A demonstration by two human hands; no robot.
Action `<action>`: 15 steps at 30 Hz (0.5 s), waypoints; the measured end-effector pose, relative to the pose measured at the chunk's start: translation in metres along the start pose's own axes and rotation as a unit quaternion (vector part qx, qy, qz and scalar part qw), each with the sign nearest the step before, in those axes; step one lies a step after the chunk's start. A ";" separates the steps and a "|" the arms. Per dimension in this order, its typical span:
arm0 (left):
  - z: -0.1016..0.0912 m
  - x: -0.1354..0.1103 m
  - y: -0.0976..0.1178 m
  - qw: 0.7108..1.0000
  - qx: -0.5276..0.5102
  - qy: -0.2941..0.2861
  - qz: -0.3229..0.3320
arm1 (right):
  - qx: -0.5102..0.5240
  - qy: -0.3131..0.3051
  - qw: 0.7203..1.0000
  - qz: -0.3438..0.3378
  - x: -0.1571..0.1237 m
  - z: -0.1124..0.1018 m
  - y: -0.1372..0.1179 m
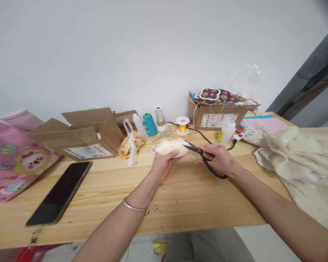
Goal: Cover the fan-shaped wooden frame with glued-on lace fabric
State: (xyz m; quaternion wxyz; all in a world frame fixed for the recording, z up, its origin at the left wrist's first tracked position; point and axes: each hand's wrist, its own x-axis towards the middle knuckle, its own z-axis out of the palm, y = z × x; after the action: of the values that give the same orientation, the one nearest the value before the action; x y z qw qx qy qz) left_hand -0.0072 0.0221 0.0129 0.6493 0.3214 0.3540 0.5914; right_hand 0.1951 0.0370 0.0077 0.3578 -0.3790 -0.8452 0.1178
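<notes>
My left hand (165, 163) pinches a small cream-coloured piece of cloth (171, 147), thumb on top, above the middle of the wooden table. A patterned edge shows at the cloth's left side; I cannot make out what it belongs to. Black-handled scissors (204, 156) are in my right hand (217, 158), fingers wrapped through the handles. Their blades point left and meet the right edge of the cloth. Whether the blades are fully closed is too small to tell.
Behind the hands stand a teal thread cone (149, 124), a yellow thread spool (182, 126) and a clear bottle (226, 134). Cardboard boxes (79, 140) sit at the back. A phone (60, 193) lies left, beside a pink bag (13, 163). Cream fabric (311, 160) is heaped right.
</notes>
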 end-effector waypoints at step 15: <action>0.000 -0.001 0.000 1.000 0.000 0.005 -0.016 | -0.029 0.000 0.999 -0.019 0.000 -0.004 0.003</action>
State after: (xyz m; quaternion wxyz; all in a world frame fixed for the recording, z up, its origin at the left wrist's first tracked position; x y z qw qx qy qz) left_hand -0.0073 0.0210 0.0125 0.6573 0.3127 0.3620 0.5823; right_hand 0.1994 0.0387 0.0088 0.3493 -0.3735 -0.8550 0.0866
